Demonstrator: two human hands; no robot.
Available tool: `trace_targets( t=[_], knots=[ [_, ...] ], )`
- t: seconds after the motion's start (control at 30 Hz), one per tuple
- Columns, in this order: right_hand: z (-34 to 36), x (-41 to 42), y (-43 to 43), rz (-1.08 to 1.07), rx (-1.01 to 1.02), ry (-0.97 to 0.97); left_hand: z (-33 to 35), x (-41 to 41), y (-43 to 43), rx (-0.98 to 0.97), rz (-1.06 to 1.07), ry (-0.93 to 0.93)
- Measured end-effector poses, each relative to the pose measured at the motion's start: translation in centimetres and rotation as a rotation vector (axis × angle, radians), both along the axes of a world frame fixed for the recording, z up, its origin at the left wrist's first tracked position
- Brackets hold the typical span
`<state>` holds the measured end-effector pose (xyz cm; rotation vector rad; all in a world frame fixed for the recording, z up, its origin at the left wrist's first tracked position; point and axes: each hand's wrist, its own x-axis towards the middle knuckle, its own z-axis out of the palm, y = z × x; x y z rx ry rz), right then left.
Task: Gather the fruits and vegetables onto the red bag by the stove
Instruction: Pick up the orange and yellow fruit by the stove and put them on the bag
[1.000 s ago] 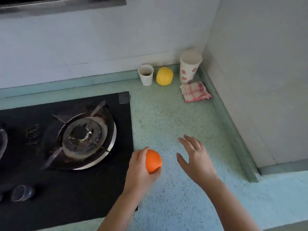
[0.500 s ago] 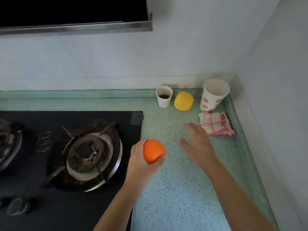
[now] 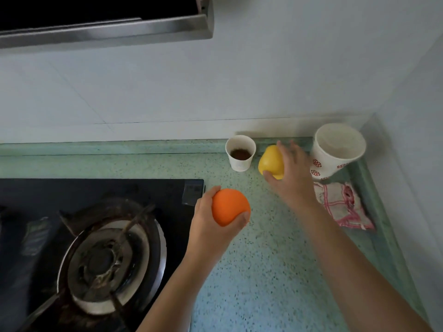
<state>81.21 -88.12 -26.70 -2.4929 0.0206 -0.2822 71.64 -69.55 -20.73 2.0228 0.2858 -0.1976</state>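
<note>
My left hand (image 3: 211,226) is shut on an orange (image 3: 230,207) and holds it above the green speckled counter, just right of the stove. My right hand (image 3: 291,173) has reached to the back of the counter. Its fingers and thumb wrap around a yellow pear-shaped fruit (image 3: 269,161) that rests there between two cups. No red bag is in view.
A black gas stove (image 3: 100,248) fills the left. A small paper cup (image 3: 240,153) with brown contents stands left of the yellow fruit. A larger white cup (image 3: 335,152) with red flowers stands in the corner. A red-and-white checked cloth (image 3: 340,204) lies before it. Walls close the back and right.
My right hand has travelled from the middle of the counter to the back and closed around the yellow fruit. My left hand still holds the orange. The camera has tilted up.
</note>
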Motion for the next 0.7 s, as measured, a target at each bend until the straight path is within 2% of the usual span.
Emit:
trace_targets(
  t=[0.23,0.47,0.53,0.63,0.7],
  knots=[
    [-0.8,-0.4,0.8,-0.033,0.146,-0.026,-0.2,-1.3,0.3,-0.004,0.025,0.014],
    [1.5,-6.8,2.6,0.0,0.22,0.009,2.2,-5.3,1.3,0.015,0.032,-0.054],
    [3.1,-9.5,3.3,-0.008,0.261,0.02,3.1,-7.1,1.7,-0.03,0.045,-0.056],
    [5.7,-14.3,4.3,0.004,0.341,0.023,4.4,-10.1,2.3,-0.232,0.118,-0.024],
    [7.3,-17.8,4.9,0.019,0.381,0.009,5.2,-12.6,3.1,-0.254,0.113,-0.064]
  ],
)
